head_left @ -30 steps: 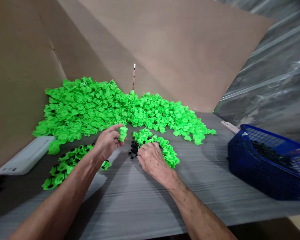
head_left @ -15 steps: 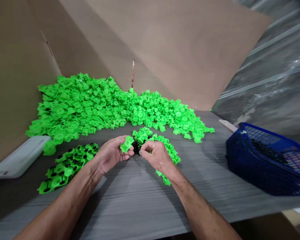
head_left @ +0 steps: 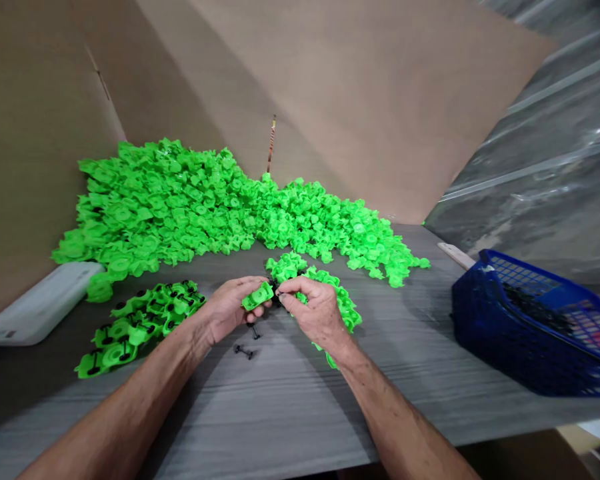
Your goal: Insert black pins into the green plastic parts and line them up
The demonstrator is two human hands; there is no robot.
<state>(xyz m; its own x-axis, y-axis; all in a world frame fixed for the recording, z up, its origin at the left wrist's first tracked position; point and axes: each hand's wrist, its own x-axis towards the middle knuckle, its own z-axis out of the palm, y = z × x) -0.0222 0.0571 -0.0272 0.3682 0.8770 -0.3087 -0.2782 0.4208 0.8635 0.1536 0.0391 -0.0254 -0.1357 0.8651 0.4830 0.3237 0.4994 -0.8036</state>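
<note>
As left hand (head_left: pixel 227 308) grips a green piece (head_left: pixel 257 296) — right hand (head_left: pixel 314 307) alongside (almost touching).

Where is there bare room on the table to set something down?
Bare table lies between the green strip by the right hand and the blue basket, and toward the front edge, below two black pins. It is crowded at the green heap and the pinned batch by the left hand.

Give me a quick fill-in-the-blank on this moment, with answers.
The left hand holds a bright ____ plastic piece.
____ loose black pegs lie on the grey table.
The blue mesh basket sits at the table's ____ side.
The heap of green pieces lies against a ____ wall.

Missing words: green, two, right, cardboard.
</note>
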